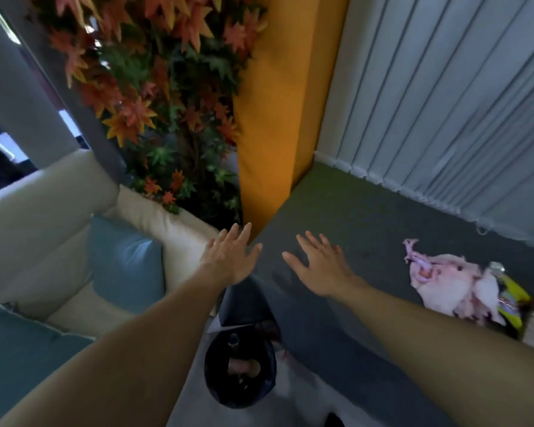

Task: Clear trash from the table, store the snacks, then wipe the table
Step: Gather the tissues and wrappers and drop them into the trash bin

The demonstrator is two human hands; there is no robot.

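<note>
With my left hand (pixel 228 257) and right hand (pixel 319 266) both spread and empty, I'd reach right of the right hand for the pink bag (pixel 450 285), sparing the snack packet (pixel 512 298) just beyond, then feed the bin (pixel 270 365) below my wrists.

On my left the sofa (pixel 43 217) is plain cream. The far cushion (pixel 127 266) on it is dusty blue, and so is the near cushion (pixel 19 349). Beyond them the leaves (pixel 154 87) mix orange, red and dark green. The pillar (pixel 275 103) in the middle is a flat mustard yellow. Far right, the blinds (pixel 444 103) are pale grey-white, striped by their vertical slats. The floor (pixel 367 226) is dark grey, tinged green at its far end. Near me the bin (pixel 238 392) is black inside. To the right, the plastic bag (pixel 453 285) is pale pink and white, and the snack packet (pixel 514 298) beside it is bright yellow with blurred print.
</note>
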